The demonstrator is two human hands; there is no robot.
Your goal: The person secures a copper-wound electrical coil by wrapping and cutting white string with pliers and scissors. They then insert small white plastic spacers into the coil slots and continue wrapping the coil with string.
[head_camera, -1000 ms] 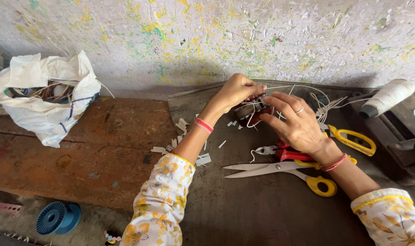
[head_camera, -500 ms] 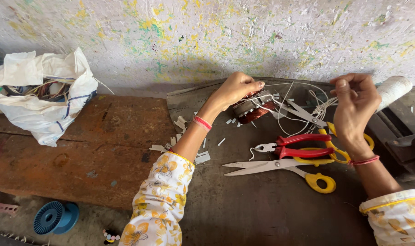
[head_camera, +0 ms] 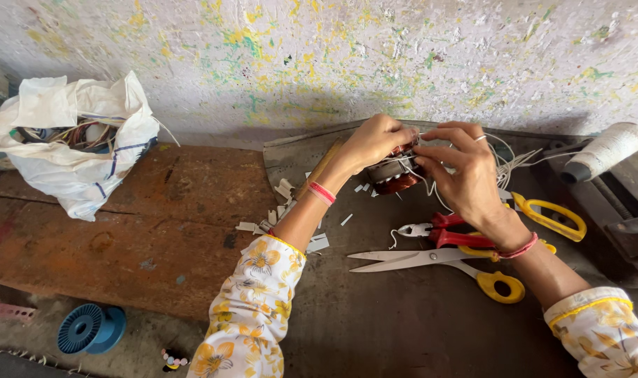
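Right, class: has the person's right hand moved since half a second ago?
Yes. The right hand has come back leftward, away from the white thread spool, and now meets the left hand at the small wound coil.

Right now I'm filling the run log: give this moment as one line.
left hand: holds wound coil | right hand: fingers on coil's white thread | scissors, red pliers: lying on bench

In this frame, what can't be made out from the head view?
- Small wound coil: mostly hidden by the left hand and right hand.
- Red-handled pliers: handle ends hidden under the right wrist.
- White bag: contents mostly hidden by its folds.
- White thread spool: its base is too unclear to make out.
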